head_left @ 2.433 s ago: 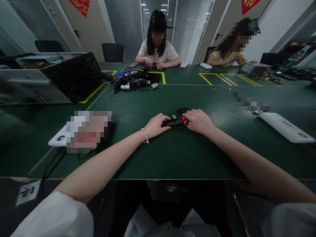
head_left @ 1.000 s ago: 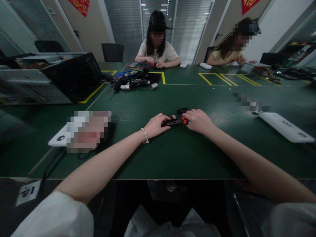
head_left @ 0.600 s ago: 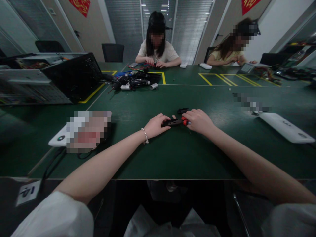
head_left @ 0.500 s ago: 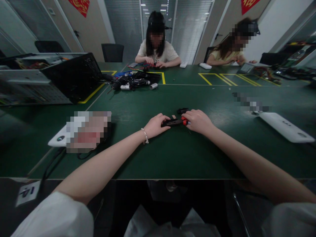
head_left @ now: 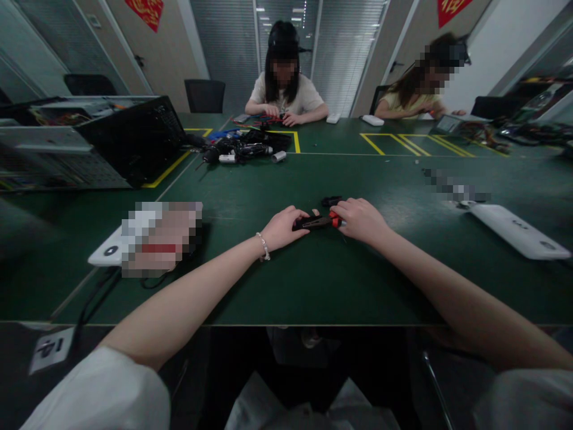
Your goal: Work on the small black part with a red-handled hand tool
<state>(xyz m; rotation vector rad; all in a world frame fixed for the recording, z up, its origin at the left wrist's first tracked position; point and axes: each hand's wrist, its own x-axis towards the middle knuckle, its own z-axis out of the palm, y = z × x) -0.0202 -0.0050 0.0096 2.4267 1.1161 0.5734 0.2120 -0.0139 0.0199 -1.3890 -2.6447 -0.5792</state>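
Over the green table, my right hand (head_left: 362,220) is wrapped round the red handles of pliers (head_left: 321,221), whose dark jaws point left. My left hand (head_left: 281,229), with a bracelet at the wrist, pinches a small black part (head_left: 299,224) between thumb and fingers. The jaws reach up to this part; whether they grip it is too dark to tell. Just beyond the pliers, close to my right fingers, lies another small black object (head_left: 331,201).
An open computer case (head_left: 107,149) stands at the left. Cables and black parts (head_left: 242,146) lie further back. White power banks (head_left: 521,230) rest on both sides, the left one beside a pixelated item. Two people (head_left: 286,95) sit across the table (head_left: 286,286).
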